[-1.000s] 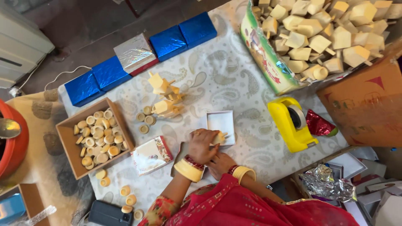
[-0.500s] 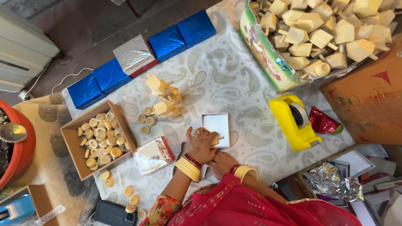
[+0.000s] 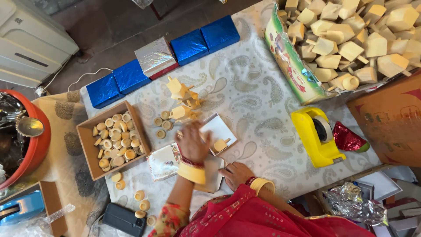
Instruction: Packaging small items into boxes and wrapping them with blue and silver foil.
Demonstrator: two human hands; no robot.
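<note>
1. The left hand (image 3: 192, 142), just below the middle of the frame, is blurred; its fingers (image 3: 187, 128) look spread flat and hold nothing I can make out. They reach toward the small white tray (image 3: 218, 127), touching or just over its left edge; I cannot tell which.
2. One small wooden piece (image 3: 220, 144) lies in that tray, just right of the left hand and apart from its fingers.
3. The right hand (image 3: 237, 174), lower centre, rests palm-down with loosely open fingers on a grey card (image 3: 213, 174) on the bench (image 3: 258, 101); it grips nothing.
4. Just above the left fingers stands a small heap of pale wooden blocks (image 3: 182, 98), about five, with four little wooden cups (image 3: 162, 124) beside it.
5. Left of centre, one open cardboard box (image 3: 113, 139) holds many more cups, too many to count surely; about six loose ones lie below it at lower left.
6. Four blue foil boxes (image 3: 190, 45) and one silver foil box (image 3: 155, 57) run in a line across the upper left.
7. One yellow tape dispenser (image 3: 316, 136) sits right of centre, with a piece of red foil (image 3: 347, 137) touching its right side.
8. At upper right one large bag (image 3: 294, 61) is heaped with wooden blocks, uncounted.
</note>
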